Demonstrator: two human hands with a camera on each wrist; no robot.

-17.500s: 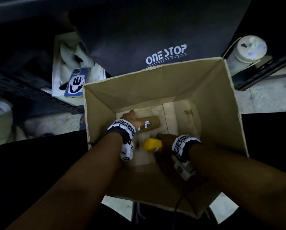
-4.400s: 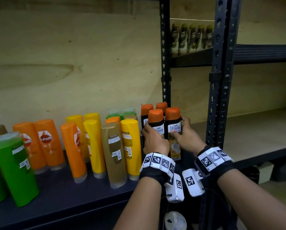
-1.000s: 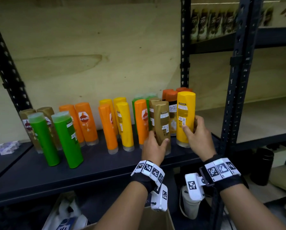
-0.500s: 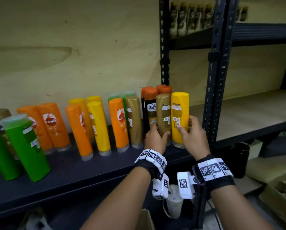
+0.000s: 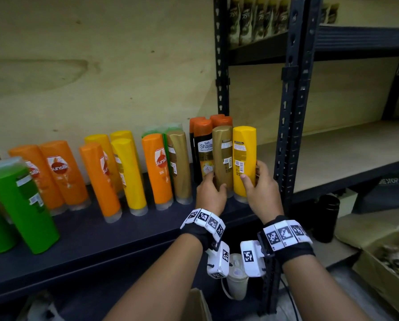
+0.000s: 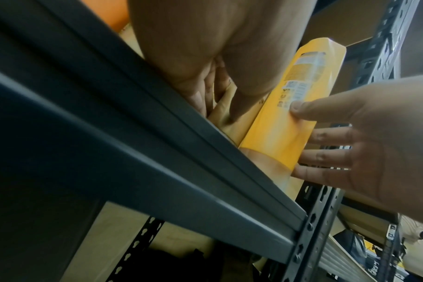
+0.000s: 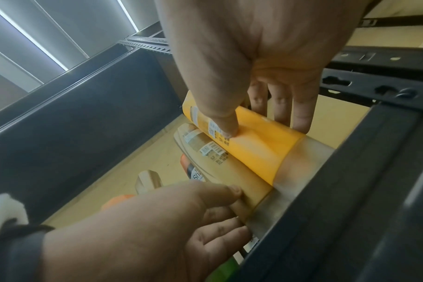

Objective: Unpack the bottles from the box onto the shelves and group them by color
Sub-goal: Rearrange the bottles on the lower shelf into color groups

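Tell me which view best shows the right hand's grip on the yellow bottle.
Right wrist: the right hand has thumb and fingers on opposite sides of the yellow bottle. Left wrist shows this from the side; head shows mainly the hand's back.

The right hand (image 7: 266,63) grips the yellow bottle (image 7: 249,141), touching the gold bottle (image 7: 220,164) the left hand (image 7: 157,229) holds.

Shelf qty: orange btls (image 5: 64,172) ×4, yellow ×4, gold ×2 plus one partly visible, green ×2 front, black Shayla ×4.
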